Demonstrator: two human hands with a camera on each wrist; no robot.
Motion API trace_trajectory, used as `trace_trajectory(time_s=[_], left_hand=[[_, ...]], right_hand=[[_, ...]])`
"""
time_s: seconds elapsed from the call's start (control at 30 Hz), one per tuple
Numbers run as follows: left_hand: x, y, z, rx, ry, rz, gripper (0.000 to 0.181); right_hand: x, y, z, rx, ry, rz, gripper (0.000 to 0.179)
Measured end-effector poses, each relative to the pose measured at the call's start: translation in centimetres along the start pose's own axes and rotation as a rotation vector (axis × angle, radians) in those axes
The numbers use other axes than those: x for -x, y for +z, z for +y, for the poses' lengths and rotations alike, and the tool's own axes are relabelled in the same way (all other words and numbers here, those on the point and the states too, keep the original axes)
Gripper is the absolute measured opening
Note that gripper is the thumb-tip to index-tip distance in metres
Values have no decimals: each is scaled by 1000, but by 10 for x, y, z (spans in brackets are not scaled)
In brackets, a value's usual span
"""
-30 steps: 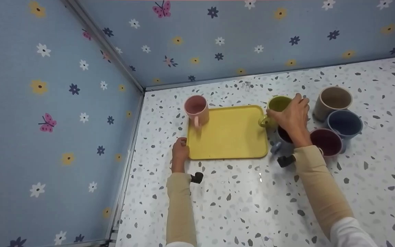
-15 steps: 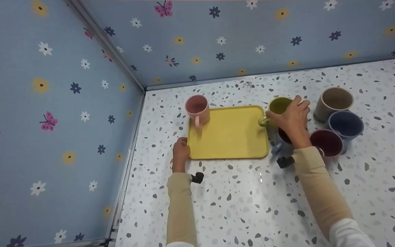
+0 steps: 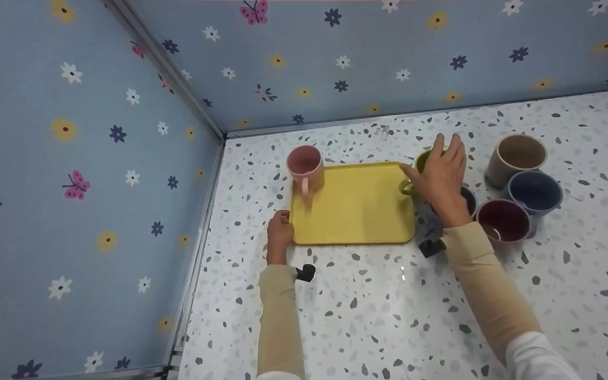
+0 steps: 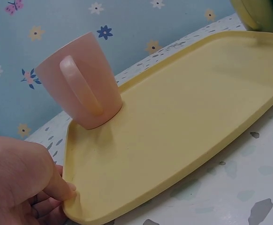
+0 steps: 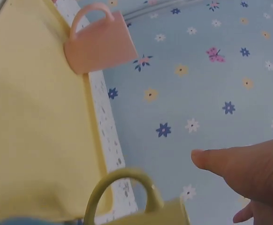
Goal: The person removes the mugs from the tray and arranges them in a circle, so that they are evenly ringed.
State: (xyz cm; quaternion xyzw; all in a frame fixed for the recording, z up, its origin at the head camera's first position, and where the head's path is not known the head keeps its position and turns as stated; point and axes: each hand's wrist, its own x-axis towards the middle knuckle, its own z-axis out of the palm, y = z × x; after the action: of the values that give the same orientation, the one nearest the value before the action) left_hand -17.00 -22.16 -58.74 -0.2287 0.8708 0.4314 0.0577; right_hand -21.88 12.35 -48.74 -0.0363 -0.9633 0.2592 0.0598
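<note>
My left hand (image 3: 280,232) holds the near left corner of a yellow tray (image 3: 354,208); in the left wrist view its thumb lies on the rim and the other fingers curl beside the edge. A pink mug (image 4: 82,84) stands upright on the tray's back left corner, handle toward me. Over the green mug (image 5: 167,215) at the tray's right side, my right hand (image 3: 441,177) is spread with fingers extended. The right wrist view shows its thumb apart from that mug. Most of the green mug is hidden by the hand in the head view.
Right of the tray, a blue-grey mug (image 3: 470,200) sits partly under my right wrist. Farther right cluster a maroon mug (image 3: 504,219), a blue mug (image 3: 535,192) and a beige mug (image 3: 518,158). Flowered panels (image 3: 367,58) border the speckled table (image 3: 357,316) behind and left.
My right hand has let go of the green mug's rim; its fingers have straightened and moved slightly up and left. The left hand keeps its hold on the tray.
</note>
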Motion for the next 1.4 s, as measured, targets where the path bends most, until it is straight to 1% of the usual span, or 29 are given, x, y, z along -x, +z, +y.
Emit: trace_trajectory(time_s=[0.07, 0.13, 0.27, 0.4, 0.53, 0.73, 0.9, 1.0, 1.23, 1.3, 1.4], left_hand=[[0, 0, 0, 0, 0, 5, 40], [0, 0, -1, -2, 4, 8, 40], [-1, 0, -2, 4, -16, 3, 40], [-2, 1, -5, 7, -43, -2, 40], [-1, 0, -5, 11, -42, 0, 41], [-1, -2, -6, 17, -32, 3, 42], [-2, -1, -7, 21, -16, 20, 42], [-1, -1, -7, 25, 3, 27, 41], [3, 0, -4, 10, 46, 51, 39], [2, 1, -4, -2, 52, 52, 39], [2, 2, -3, -8, 57, 45, 39]], right_hand=[[-2, 1, -9, -31, -42, 14, 99], [-5, 3, -18, -86, -75, 12, 96], [-11, 10, -39, -213, -122, -36, 92], [-15, 19, -58, -308, -173, -101, 89], [-20, 32, -75, -353, -252, -121, 85], [-25, 56, -100, -424, -309, -120, 80], [-23, 77, -111, -448, -360, -146, 79], [-23, 85, -114, -434, -382, -192, 79], [-30, 99, -120, -378, -449, -297, 90], [-32, 102, -120, -367, -456, -318, 91], [-34, 108, -118, -363, -433, -353, 93]])
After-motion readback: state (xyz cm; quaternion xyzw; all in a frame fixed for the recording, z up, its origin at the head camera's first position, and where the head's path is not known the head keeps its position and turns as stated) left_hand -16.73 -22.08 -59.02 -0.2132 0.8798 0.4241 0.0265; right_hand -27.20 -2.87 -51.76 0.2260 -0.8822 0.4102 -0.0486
